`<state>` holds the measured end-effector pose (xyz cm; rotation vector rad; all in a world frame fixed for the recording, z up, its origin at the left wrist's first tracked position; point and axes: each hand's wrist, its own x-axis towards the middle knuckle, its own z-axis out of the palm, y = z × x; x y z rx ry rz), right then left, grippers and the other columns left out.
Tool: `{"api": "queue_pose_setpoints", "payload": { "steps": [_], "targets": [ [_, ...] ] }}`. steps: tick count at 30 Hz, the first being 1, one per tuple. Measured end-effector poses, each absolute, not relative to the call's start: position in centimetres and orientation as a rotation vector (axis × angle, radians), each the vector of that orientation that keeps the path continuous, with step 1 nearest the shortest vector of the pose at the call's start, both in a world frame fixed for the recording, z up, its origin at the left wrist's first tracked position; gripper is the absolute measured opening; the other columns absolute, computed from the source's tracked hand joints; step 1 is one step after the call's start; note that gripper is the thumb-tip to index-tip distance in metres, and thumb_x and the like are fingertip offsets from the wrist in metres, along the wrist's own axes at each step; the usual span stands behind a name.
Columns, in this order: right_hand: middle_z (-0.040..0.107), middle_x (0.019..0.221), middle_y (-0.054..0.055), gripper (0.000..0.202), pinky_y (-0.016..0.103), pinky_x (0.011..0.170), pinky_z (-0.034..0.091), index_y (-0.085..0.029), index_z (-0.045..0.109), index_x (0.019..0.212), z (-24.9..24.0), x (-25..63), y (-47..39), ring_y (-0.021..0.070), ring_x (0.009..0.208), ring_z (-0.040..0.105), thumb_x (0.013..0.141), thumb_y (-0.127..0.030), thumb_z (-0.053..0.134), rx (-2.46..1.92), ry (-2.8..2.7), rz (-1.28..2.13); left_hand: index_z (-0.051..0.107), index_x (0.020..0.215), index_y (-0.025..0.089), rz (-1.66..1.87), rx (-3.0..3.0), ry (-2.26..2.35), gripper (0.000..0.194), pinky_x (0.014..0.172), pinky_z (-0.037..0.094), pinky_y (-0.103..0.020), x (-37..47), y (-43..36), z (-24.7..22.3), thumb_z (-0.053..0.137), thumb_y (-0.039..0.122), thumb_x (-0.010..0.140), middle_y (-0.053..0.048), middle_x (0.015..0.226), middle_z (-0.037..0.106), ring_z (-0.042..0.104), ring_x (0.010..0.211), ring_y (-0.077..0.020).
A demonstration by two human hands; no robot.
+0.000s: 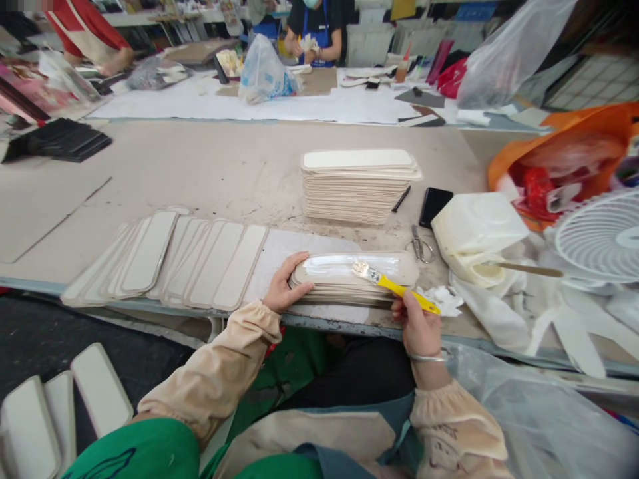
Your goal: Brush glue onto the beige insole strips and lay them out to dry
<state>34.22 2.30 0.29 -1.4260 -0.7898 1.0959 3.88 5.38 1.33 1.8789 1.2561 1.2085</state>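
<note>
My right hand grips the yellow handle of a brush, its bristles resting on the top piece of a low stack of long, round-cornered beige panels. A wet, shiny white coat covers much of that top panel. At the stack's left end my left hand holds the edge, thumb in front and fingers behind. Left of it, a row of overlapping panels is fanned out along the table edge. Behind the low stack stands a taller stack of similar panels.
On the right lie scissors, a black phone, a white cut-open jug with a stick, a white fan and an orange bag. More panels lie low at left. Co-workers are across the table.
</note>
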Motion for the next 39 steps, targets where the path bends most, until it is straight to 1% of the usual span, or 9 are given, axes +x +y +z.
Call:
{"api": "queue_pose_setpoints", "payload": {
  "steps": [10, 12, 16, 18, 23, 27, 33, 39],
  "targets": [
    [0.061, 0.062, 0.001, 0.038, 0.025, 0.05, 0.043, -0.015, 0.064, 0.07, 0.9, 34.0, 1.8, 0.0115, 0.052, 0.053, 0.074, -0.052, 0.072, -1.4, -0.722, 1.022, 0.052, 0.133, 0.019, 1.196, 1.878, 1.289, 0.062, 0.112, 0.036, -0.05, 3.9, 5.3, 1.7, 0.068, 0.046, 0.08, -0.013, 0.137, 0.053, 0.048, 0.129, -0.0297],
    [0.061, 0.062, 0.0, 0.035, 0.024, 0.049, 0.043, -0.015, 0.066, 0.077, 1.4, 33.7, 1.7, 0.0108, 0.052, 0.052, 0.073, -0.049, 0.073, -1.35, -0.708, 1.004, 0.052, 0.133, 0.019, 1.205, 1.876, 1.284, 0.062, 0.112, 0.037, -0.05, 4.0, 5.3, 1.6, 0.068, 0.047, 0.08, -0.013, 0.136, 0.053, 0.048, 0.129, -0.03],
    [0.064, 0.066, -0.001, 0.037, 0.023, 0.05, 0.044, -0.016, 0.068, 0.098, 2.8, 32.9, 1.4, 0.0099, 0.053, 0.054, 0.074, -0.044, 0.073, -1.279, -0.711, 1.002, 0.05, 0.134, 0.017, 1.219, 1.845, 1.286, 0.066, 0.11, 0.038, -0.049, 3.9, 5.3, 1.3, 0.068, 0.048, 0.079, -0.014, 0.135, 0.054, 0.05, 0.127, -0.0302],
    [0.065, 0.068, 0.0, 0.038, 0.023, 0.052, 0.045, -0.016, 0.068, 0.102, 3.5, 32.6, 1.3, 0.0099, 0.053, 0.055, 0.075, -0.042, 0.072, -1.263, -0.744, 0.99, 0.048, 0.135, 0.015, 1.221, 1.826, 1.293, 0.068, 0.11, 0.039, -0.049, 3.9, 5.3, 1.2, 0.068, 0.048, 0.078, -0.015, 0.135, 0.053, 0.051, 0.126, -0.0302],
    [0.065, 0.066, 0.001, 0.034, 0.025, 0.051, 0.047, -0.014, 0.068, 0.098, 5.5, 31.9, 1.4, 0.0114, 0.05, 0.056, 0.076, -0.04, 0.072, -1.236, -0.855, 0.922, 0.041, 0.141, 0.016, 1.209, 1.805, 1.293, 0.076, 0.11, 0.038, -0.05, 3.8, 5.2, 1.0, 0.068, 0.049, 0.079, -0.016, 0.138, 0.051, 0.05, 0.126, -0.0305],
    [0.065, 0.065, 0.0, 0.033, 0.024, 0.049, 0.046, -0.015, 0.065, 0.096, 7.1, 30.5, 1.9, 0.0111, 0.049, 0.055, 0.076, -0.04, 0.071, -1.217, -0.865, 0.925, 0.035, 0.145, 0.016, 1.219, 1.781, 1.278, 0.082, 0.11, 0.038, -0.049, 3.8, 5.1, 0.9, 0.068, 0.049, 0.078, -0.016, 0.138, 0.051, 0.05, 0.127, -0.0305],
    [0.062, 0.061, -0.002, 0.033, 0.022, 0.047, 0.044, -0.015, 0.064, 0.094, 8.3, 26.8, 3.6, 0.0095, 0.047, 0.053, 0.074, -0.041, 0.072, -1.193, -0.941, 1.071, 0.041, 0.141, 0.014, 1.252, 1.8, 1.261, 0.076, 0.109, 0.039, -0.05, 3.7, 5.2, 0.9, 0.067, 0.049, 0.079, -0.018, 0.137, 0.052, 0.051, 0.126, -0.0311],
    [0.061, 0.058, -0.001, 0.041, 0.023, 0.043, 0.043, -0.014, 0.064, 0.091, 8.2, 23.3, 4.9, 0.0107, 0.044, 0.051, 0.07, -0.049, 0.072, -1.286, -1.017, 1.214, 0.045, 0.137, 0.014, 1.25, 1.793, 1.257, 0.073, 0.106, 0.043, -0.047, 3.8, 5.2, 1.2, 0.067, 0.05, 0.077, -0.016, 0.132, 0.055, 0.054, 0.121, -0.0297]
  ]
}}
